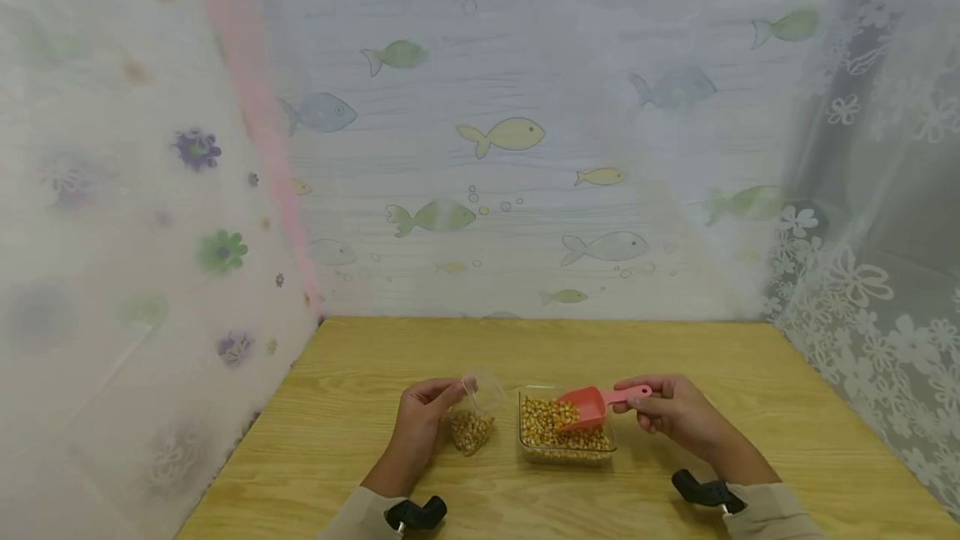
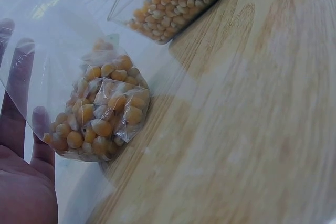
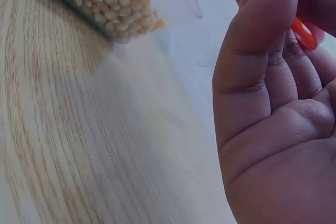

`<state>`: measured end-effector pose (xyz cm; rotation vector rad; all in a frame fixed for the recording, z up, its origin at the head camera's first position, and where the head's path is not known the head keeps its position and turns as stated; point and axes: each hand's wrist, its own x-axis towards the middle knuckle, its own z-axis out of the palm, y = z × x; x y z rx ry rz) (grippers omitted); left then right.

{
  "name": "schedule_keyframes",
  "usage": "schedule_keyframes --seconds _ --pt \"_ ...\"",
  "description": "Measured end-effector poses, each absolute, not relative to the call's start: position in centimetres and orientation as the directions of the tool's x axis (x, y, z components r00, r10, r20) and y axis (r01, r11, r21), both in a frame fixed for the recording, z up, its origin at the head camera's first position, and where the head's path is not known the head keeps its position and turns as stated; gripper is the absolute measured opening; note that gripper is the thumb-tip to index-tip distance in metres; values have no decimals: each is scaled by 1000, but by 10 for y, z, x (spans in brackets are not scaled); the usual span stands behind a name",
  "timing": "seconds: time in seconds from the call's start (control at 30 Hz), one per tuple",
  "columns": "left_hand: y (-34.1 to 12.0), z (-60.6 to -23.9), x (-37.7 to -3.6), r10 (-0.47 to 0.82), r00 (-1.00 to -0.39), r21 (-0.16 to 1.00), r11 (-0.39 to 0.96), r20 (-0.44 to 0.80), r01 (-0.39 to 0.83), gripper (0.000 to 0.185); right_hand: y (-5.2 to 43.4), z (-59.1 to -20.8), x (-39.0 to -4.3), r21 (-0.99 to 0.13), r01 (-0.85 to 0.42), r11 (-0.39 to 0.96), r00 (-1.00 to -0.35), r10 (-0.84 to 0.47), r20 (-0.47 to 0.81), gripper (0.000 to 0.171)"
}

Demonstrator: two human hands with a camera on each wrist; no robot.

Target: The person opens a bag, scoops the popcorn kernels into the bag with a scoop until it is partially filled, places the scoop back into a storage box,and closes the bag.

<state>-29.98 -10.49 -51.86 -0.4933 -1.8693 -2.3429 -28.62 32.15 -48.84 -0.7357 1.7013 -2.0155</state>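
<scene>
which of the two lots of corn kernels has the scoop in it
The clear rectangular tub, nearer the right hand, which holds the red scoop dipped into it. The other kernels are in the plastic bag, held by the left hand.

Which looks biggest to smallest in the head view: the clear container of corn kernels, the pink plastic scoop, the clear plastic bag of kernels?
1. Clear container
2. Pink plastic scoop
3. Clear plastic bag

The scoop and bag look close; that order is unsure.

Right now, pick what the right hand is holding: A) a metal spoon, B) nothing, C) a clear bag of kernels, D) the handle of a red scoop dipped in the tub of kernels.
D: the right hand pinches the handle of the red scoop, whose bowl sits in the clear tub of kernels; the bag is in the left hand.
</scene>
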Motion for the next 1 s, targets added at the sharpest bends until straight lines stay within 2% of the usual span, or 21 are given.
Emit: schedule_keyframes --seconds 0.47,1.0 --pt "-107 -520 -300 149 -933 929 -229 328 290 25 309 -478 -283 -941 -69 -332 -745 -611 270 40" --pt "-105 -518 -298 123 -941 931 -232 315 281 30 273 -458 -284 -932 -144 -333 -788 -530 312 35"
